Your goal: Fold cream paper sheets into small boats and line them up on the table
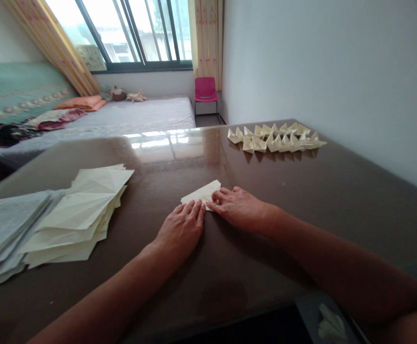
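A folded piece of cream paper [205, 190] lies on the brown table in front of me. My left hand [185, 220] rests with its fingers stretched flat over the paper's near left edge, pressing it down. At the right end of the same paper, my right hand [237, 206] has its fingers bent, thumb and fingertips closed on the near edge. Part of the paper is hidden under both hands. To the left lies a stack of creased cream sheets [82, 205]. Several folded paper pieces with pointed tips [283, 141] stand in rows at the far right.
The glossy table [266, 191] reflects the window. Grey-white papers [11, 224] overlap the cream stack at the left. A bed [151, 112] and a pink chair [205, 90] are beyond the table. A white wall [330, 71] runs along the right side.
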### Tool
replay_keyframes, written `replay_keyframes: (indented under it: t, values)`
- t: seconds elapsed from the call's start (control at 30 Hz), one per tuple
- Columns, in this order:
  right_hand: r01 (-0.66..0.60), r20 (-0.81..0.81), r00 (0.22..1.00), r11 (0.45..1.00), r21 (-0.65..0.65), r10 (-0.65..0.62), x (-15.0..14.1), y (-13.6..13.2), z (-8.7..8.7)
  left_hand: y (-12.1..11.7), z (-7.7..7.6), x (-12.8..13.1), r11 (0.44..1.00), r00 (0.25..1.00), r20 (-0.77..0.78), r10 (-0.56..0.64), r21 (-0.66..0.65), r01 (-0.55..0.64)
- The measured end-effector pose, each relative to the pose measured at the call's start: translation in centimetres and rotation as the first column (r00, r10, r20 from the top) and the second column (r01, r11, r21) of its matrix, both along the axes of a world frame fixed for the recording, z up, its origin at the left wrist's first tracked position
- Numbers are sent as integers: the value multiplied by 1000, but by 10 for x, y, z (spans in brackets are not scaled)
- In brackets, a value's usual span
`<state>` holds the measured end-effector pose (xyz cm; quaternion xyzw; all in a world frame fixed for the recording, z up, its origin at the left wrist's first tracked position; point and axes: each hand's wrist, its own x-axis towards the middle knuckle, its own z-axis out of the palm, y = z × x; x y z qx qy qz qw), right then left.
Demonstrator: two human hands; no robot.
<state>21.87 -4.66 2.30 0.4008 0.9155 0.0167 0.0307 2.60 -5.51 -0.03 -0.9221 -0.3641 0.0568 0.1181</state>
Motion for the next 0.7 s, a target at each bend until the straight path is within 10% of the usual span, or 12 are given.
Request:
replay_keyframes:
  t: [0.5,0.7]
  values:
    - [48,-72,996,999,-8,-48,-1,25,-13,-3,3,3,999,998,50,-49,-17,50]
    - [145,-373,920,989,30,-123,15,59,-28,3,1,0,995,990,132,-57,-77,68]
